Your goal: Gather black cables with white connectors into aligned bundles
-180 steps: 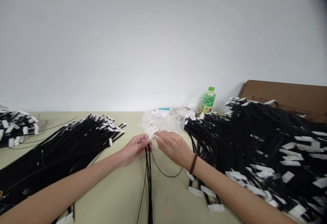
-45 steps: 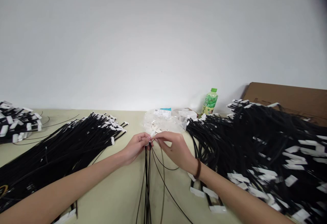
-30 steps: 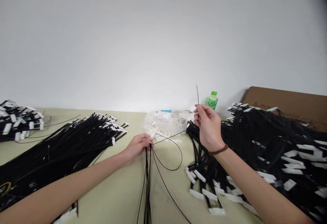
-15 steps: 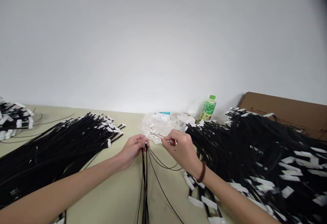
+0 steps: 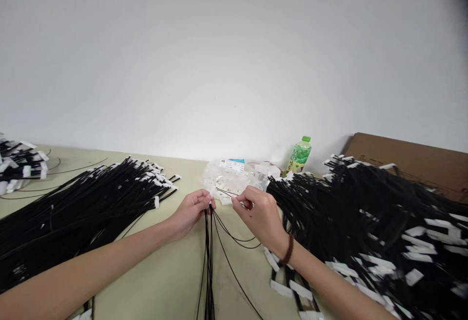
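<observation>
Near the middle of the table, my left hand [image 5: 193,212] pinches a small white connector, mostly hidden by the fingers, from which thin black wires [image 5: 209,266] hang toward the front edge. To its right, my right hand [image 5: 260,213] is closed on thin black wires, whose ends point left toward the connector. A few wires loop between the two hands. Just behind them lies a clear plastic bag [image 5: 223,178] of small white parts, with a white and blue label.
Bundles of black cables with white connectors lie at the left [image 5: 91,208] and right [image 5: 347,213]. Another bunch [image 5: 22,164] is at the far left. A green bottle [image 5: 299,155] and brown cardboard [image 5: 409,159] stand by the wall.
The view has shifted slightly. Both hands keep their grip in nearly the same place, and the white connector in my left fingers shows less than before.
</observation>
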`<state>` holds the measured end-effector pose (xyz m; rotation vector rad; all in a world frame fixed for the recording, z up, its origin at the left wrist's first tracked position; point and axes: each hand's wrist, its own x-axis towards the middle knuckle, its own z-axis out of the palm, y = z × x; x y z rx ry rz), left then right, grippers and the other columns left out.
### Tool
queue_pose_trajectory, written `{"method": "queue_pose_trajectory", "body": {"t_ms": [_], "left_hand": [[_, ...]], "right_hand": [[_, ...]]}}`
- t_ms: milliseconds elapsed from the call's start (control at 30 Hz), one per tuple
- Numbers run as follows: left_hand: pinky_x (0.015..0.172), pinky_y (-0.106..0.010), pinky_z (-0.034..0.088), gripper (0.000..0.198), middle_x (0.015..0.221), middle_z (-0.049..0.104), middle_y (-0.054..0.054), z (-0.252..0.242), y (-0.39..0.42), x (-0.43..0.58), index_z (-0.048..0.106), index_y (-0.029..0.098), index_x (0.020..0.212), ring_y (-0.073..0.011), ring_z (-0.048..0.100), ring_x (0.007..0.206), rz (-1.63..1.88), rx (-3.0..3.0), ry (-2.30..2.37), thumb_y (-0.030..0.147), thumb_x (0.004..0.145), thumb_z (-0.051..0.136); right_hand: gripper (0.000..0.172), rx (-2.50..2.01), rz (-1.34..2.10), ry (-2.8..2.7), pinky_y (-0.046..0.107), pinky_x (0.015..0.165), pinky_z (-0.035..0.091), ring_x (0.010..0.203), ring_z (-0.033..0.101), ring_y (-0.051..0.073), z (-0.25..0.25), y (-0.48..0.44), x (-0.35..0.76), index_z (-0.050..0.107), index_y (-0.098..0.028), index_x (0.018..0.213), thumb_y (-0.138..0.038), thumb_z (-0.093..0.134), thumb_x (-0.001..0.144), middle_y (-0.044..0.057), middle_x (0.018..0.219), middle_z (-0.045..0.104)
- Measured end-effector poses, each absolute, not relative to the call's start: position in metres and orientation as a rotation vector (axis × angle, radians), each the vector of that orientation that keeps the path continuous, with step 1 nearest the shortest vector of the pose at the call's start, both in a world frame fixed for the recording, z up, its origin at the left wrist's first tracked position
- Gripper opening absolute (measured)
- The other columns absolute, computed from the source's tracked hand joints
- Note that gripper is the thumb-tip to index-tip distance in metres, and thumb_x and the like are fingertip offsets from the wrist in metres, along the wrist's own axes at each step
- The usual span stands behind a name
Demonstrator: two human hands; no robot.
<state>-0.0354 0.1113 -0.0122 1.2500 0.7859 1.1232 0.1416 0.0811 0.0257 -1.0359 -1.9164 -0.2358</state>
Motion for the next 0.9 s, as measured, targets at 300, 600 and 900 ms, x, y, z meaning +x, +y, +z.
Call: {"method": "queue_pose_trajectory", "body": {"t_ms": [300,600,900], "left_hand": [[0.061,-0.021,0.033,0.03,0.069,0.054,-0.001,-0.014,0.1128,-0.0362,0.047,0.014,0.072,-0.0087,0.045,0.062,1.133,1.25,0.744,0.04,0.071,0.06],[0.061,-0.022,0.033,0.028,0.07,0.054,-0.001,-0.0131,0.1118,-0.0361,0.047,0.014,0.072,-0.0083,0.044,0.062,1.135,1.255,0.736,0.039,0.072,0.06],[0.062,-0.022,0.033,0.029,0.07,0.053,-0.001,-0.0131,0.1119,-0.0362,0.046,0.013,0.073,-0.0088,0.044,0.063,1.138,1.268,0.742,0.04,0.073,0.058]], "right_hand": [[0.022,-1.032,-0.246,-1.927,0.02,0.052,0.024,0.051,0.035,0.005,0.026,0.0809,0.1422,0.045,-0.012,0.055,-0.018,0.052,0.075,-0.003,0.053,0.04],[0.021,-1.038,-0.224,-1.934,0.02,0.052,0.024,0.051,0.035,0.005,0.0281,0.078,0.1408,0.046,-0.012,0.054,-0.017,0.052,0.074,-0.003,0.053,0.04],[0.018,-1.039,-0.163,-1.97,0.019,0.051,0.024,0.051,0.036,0.005,0.024,0.0778,0.139,0.048,-0.012,0.055,-0.016,0.052,0.073,-0.003,0.053,0.042]]}}
